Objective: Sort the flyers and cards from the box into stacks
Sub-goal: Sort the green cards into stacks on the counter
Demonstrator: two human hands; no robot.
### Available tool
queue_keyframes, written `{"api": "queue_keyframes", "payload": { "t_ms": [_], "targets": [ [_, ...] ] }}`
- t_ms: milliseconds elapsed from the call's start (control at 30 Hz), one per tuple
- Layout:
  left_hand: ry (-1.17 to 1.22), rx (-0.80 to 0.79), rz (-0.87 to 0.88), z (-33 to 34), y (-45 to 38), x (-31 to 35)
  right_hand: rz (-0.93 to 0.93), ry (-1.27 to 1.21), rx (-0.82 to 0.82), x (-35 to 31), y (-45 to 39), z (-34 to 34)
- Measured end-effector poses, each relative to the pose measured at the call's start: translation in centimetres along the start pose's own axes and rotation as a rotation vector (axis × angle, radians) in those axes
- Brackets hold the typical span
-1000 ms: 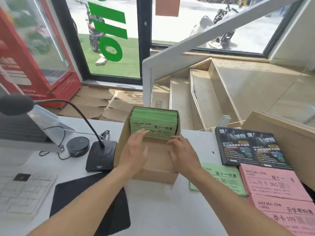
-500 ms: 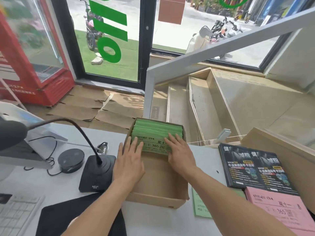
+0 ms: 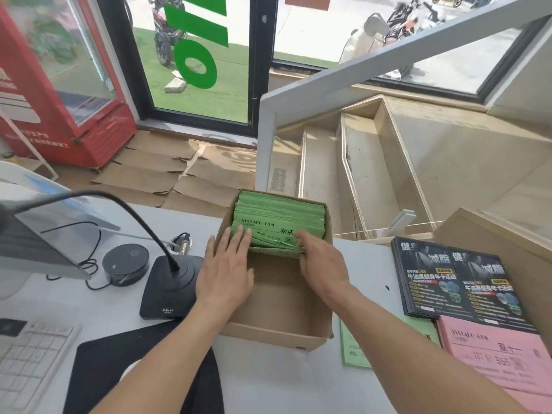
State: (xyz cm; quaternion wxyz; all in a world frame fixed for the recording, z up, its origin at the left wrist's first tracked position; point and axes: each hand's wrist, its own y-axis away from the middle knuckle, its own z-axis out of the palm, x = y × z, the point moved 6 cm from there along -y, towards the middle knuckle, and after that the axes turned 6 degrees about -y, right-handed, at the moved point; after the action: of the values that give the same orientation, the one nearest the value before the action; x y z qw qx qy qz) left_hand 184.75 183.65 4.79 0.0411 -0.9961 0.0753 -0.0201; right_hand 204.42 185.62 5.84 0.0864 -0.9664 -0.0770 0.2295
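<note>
A person's two bare forearms reach forward over a white desk (image 3: 286,383) into an open brown cardboard box (image 3: 277,309); a thick block of green paper flyers (image 3: 279,218) stands packed on edge against the far wall of the box, and the near half of the box shows bare cardboard floor; the left hand (image 3: 225,270) lies with straight, spread fingers pressed flat on the front sheet of the block, released rather than grasping; the right hand (image 3: 324,256) has its fingers curled down behind the lower edge of the front few green sheets, pinching them away from the block.

The step in hand looks like lifting a small batch of green flyers out of the box; the next move likely calls for the right hand to peel that batch clear while the left steadies the rest, then to carry it to the matching stack.

Counted: one box; one block of green flyers inside it, sheets too many to count; to the right on the desk, one stack of green flyers (image 3: 355,348) lying flat and partly hidden by the right arm, two piles of black glossy flyers (image 3: 457,282) side by side, one stack of pink paper flyers (image 3: 490,357); further pink sheets may lie beyond the frame edge.
</note>
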Motion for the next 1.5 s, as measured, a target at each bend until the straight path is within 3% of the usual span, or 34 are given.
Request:
{"api": "queue_keyframes", "payload": {
  "t_ms": [200, 367, 467, 567, 667, 733, 867, 1067, 1300, 1500],
  "targets": [
    [0.052, 0.058, -0.016, -0.3, 0.0, -0.3, -0.01, 0.177, -0.149, -0.2, -0.4, 0.9],
    [0.159, 0.175, 0.008, -0.7, 0.2, -0.5, -0.103, -0.02, 0.169, -0.9, 0.6, -1.6],
    [0.394, 0.277, 0.053, -1.1, 0.4, -0.7, -0.142, -0.164, 0.348, -1.5, 2.0, -3.8],
    [0.631, 0.419, 0.172, -3.1, 1.6, -0.4, -0.16, -0.214, 0.446, -2.0, 4.2, -6.2],
    [0.667, 0.617, 0.294, -6.6, 4.2, 1.3, -0.181, -0.319, 0.512, -2.1, 7.9, -10.1],
    [0.692, 0.676, 0.381, -8.9, 6.5, 3.6, -0.096, -0.452, 0.504, -0.9, 11.0, -12.5],
    [0.777, 0.486, 0.536, -8.2, 11.2, 9.2, 0.156, -0.572, 0.334, 4.0, 18.0, -14.2],
    [0.858, 0.065, 0.373, 0.4, 15.3, 13.7, 0.309, -0.508, 0.108, 8.8, 26.1, -12.4],
    [0.797, -0.047, 0.314, 3.5, 17.2, 14.5, 0.409, -0.495, -0.026, 10.9, 28.9, -10.4],
    [0.814, -0.064, 0.236, 3.3, 18.6, 14.5, 0.363, -0.507, 0.001, 11.1, 29.5, -10.4]
  ]
}}
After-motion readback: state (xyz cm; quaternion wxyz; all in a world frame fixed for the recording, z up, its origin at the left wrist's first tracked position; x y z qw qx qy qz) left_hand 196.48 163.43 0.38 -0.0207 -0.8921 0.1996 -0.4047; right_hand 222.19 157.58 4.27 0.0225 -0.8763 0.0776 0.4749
